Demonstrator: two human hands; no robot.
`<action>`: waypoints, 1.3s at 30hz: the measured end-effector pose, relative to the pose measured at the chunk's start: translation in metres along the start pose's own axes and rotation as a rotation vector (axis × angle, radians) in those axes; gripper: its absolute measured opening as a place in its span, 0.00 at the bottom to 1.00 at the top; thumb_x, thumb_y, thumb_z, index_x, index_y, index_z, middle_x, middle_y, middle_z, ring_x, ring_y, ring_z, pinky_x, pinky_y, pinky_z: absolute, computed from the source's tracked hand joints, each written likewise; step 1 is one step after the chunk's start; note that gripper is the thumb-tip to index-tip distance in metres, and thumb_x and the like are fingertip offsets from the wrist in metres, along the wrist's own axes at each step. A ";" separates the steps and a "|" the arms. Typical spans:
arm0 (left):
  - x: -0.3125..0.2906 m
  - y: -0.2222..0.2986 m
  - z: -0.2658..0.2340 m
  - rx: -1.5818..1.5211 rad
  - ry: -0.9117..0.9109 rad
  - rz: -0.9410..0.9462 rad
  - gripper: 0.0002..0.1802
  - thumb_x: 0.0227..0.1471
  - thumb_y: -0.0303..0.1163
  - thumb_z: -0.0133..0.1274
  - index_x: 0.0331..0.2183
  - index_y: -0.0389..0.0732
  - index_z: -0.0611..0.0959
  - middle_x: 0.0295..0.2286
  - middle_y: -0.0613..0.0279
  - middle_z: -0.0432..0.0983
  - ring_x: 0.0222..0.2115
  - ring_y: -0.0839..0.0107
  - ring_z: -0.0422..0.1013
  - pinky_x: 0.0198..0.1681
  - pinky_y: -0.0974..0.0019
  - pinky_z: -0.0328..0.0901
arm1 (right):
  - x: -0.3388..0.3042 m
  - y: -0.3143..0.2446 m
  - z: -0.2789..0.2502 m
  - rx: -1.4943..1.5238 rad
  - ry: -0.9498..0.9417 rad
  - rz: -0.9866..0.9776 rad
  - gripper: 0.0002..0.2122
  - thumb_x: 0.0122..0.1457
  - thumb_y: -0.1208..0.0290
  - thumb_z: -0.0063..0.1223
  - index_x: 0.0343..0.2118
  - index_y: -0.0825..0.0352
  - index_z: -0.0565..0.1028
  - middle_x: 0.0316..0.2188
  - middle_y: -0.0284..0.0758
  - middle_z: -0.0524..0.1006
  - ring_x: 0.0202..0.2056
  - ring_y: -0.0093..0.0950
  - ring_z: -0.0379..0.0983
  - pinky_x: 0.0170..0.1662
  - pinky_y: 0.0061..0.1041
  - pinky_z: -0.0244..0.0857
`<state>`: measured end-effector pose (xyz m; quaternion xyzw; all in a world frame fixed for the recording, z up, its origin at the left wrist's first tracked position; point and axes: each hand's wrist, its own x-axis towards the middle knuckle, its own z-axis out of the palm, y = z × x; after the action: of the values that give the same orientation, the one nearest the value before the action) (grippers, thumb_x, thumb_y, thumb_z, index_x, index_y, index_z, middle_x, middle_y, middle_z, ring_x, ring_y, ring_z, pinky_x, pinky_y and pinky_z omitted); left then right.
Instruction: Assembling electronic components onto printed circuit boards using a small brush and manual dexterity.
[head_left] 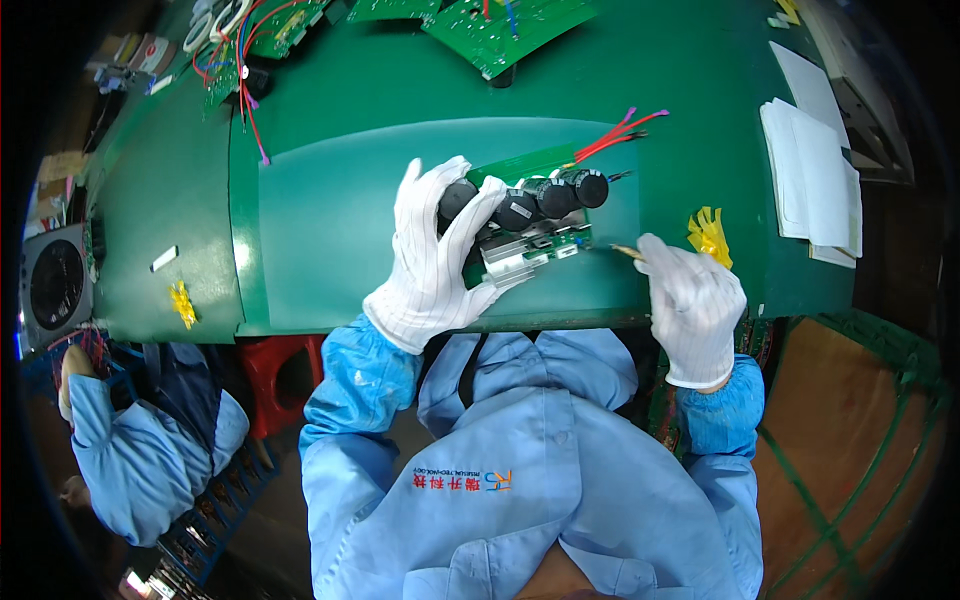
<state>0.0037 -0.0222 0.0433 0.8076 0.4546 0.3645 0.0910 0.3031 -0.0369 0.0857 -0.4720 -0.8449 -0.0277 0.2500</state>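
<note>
My left hand (425, 255), in a white glove, grips a green circuit board (530, 168) over the mat. Its fingers curl around one of several black cylindrical capacitors (517, 209) in a row, with the thumb by a silvery heat sink (507, 262). Red wires (604, 144) stick out from the board's far right corner. Gloved in white too, my right hand (693, 310) is closed on a slim pointed tool (628, 251); I cannot make out its exact kind. The tool's tip points left at the board's right end, apparently a short gap from it.
More circuit boards (500, 35) and a wire bundle (245, 75) lie along the far side. Yellow strips (709, 238) and white papers (812, 180) are at right. A fan (57, 277) stands far left; near it another person's blue sleeve (150, 460) shows beside a red stool (270, 385).
</note>
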 end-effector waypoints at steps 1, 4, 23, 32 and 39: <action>0.012 0.003 -0.009 0.006 -0.041 0.044 0.47 0.34 0.42 0.72 0.59 0.41 0.78 0.56 0.43 0.66 0.60 0.44 0.64 0.67 0.31 0.50 | -0.004 0.004 -0.004 0.011 0.046 0.029 0.17 0.50 0.80 0.66 0.45 0.63 0.81 0.33 0.32 0.83 0.29 0.32 0.79 0.33 0.31 0.72; 0.064 0.026 -0.048 0.172 -0.184 0.256 0.45 0.26 0.37 0.72 0.54 0.44 0.83 0.55 0.43 0.68 0.59 0.44 0.66 0.65 0.34 0.55 | -0.020 0.019 -0.012 0.011 0.192 0.119 0.17 0.50 0.82 0.67 0.45 0.64 0.81 0.35 0.33 0.84 0.31 0.33 0.80 0.35 0.32 0.73; 0.117 0.066 -0.068 0.435 -0.579 0.442 0.43 0.25 0.30 0.67 0.53 0.46 0.82 0.54 0.44 0.69 0.55 0.45 0.68 0.57 0.43 0.61 | -0.057 0.032 -0.012 0.070 0.295 0.257 0.15 0.53 0.81 0.65 0.44 0.67 0.82 0.38 0.35 0.85 0.33 0.35 0.81 0.36 0.31 0.74; 0.073 0.027 -0.087 0.339 -0.143 0.047 0.45 0.28 0.40 0.74 0.55 0.43 0.83 0.60 0.40 0.65 0.61 0.44 0.64 0.64 0.46 0.61 | -0.055 0.025 -0.003 0.151 0.265 0.337 0.15 0.54 0.82 0.64 0.46 0.67 0.81 0.40 0.37 0.84 0.35 0.37 0.82 0.39 0.32 0.75; -0.003 -0.068 -0.090 -0.038 -0.079 -0.295 0.51 0.29 0.44 0.78 0.58 0.40 0.79 0.63 0.46 0.60 0.62 0.47 0.63 0.66 0.49 0.59 | -0.040 0.011 0.012 0.198 0.201 0.347 0.15 0.56 0.81 0.63 0.47 0.68 0.81 0.41 0.38 0.84 0.37 0.38 0.82 0.41 0.31 0.75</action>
<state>-0.1033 -0.0030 0.0742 0.7439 0.5574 0.3237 0.1767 0.3246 -0.0584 0.0558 -0.5784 -0.7205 0.0523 0.3790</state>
